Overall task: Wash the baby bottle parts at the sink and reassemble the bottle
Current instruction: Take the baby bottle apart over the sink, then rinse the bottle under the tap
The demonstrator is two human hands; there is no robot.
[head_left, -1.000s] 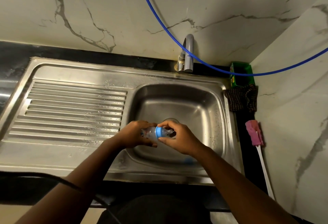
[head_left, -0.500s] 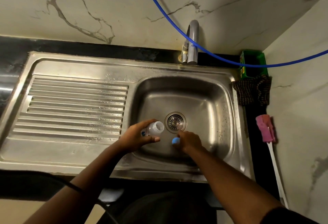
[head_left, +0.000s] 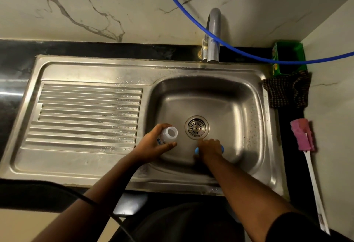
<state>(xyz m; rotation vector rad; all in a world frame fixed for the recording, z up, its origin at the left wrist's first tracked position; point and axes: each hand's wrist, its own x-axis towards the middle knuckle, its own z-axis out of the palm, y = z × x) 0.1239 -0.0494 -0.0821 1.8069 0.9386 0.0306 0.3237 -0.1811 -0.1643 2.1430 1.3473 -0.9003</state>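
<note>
My left hand (head_left: 153, 146) grips a clear baby bottle (head_left: 168, 134) over the left side of the steel sink basin (head_left: 229, 107). The bottle's mouth is uncapped and points toward the drain (head_left: 196, 127). My right hand (head_left: 209, 148) is low in the basin near its front wall, over a blue bottle part (head_left: 197, 150). Blue shows at both sides of that hand, and most of the part is hidden under it. I cannot see whether the fingers still hold it.
A grey tap (head_left: 212, 36) stands behind the basin, with a blue hose (head_left: 191, 19) crossing in front. The ribbed drainboard (head_left: 88, 115) lies to the left. On the right are a green box (head_left: 289, 57), a dark checked cloth (head_left: 287, 90) and a pink-headed bottle brush (head_left: 303, 136).
The blue top came off the bottle in my right hand, which then went down to the basin floor. My left hand kept the bottle and tilted its open mouth up.
</note>
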